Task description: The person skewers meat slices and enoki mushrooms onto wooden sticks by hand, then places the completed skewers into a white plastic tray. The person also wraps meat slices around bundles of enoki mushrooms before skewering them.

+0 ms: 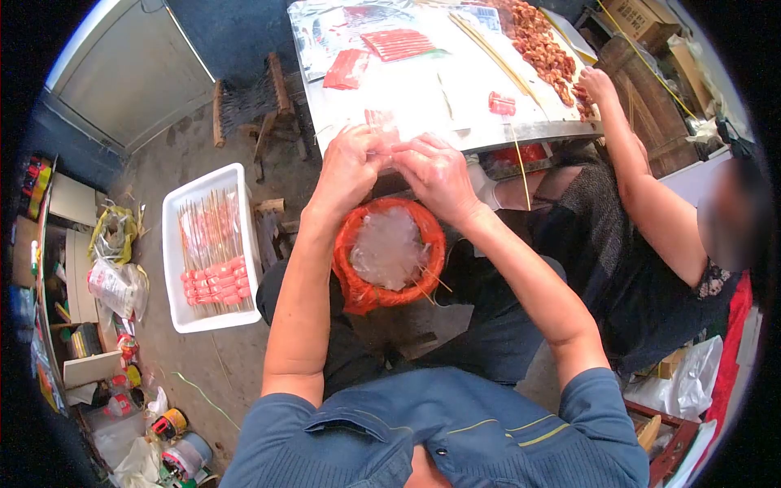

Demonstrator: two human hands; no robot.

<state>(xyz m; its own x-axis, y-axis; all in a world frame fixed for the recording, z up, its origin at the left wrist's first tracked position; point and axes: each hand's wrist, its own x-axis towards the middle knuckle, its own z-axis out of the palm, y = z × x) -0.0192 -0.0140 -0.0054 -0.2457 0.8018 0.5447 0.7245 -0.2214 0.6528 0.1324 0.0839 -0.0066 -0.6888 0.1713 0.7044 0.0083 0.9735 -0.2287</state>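
Observation:
My left hand and my right hand meet at the table's front edge, fingers pinched together. Between them is a thin clear plastic wrapper with pale red print, partly hidden by my fingers. Right below my hands stands a red-orange bucket lined with a bag, holding crumpled clear plastic film and a thin stick. On the white tabletop lie stacks of red-printed wrappers and a small red-wrapped piece with a stick hanging over the edge.
A white tray of skewers with red wrapping stands on the floor at left. Brown food pieces and long sticks lie on the table's right side. A co-worker's hand touches the food pile. Cluttered shelves line the left wall.

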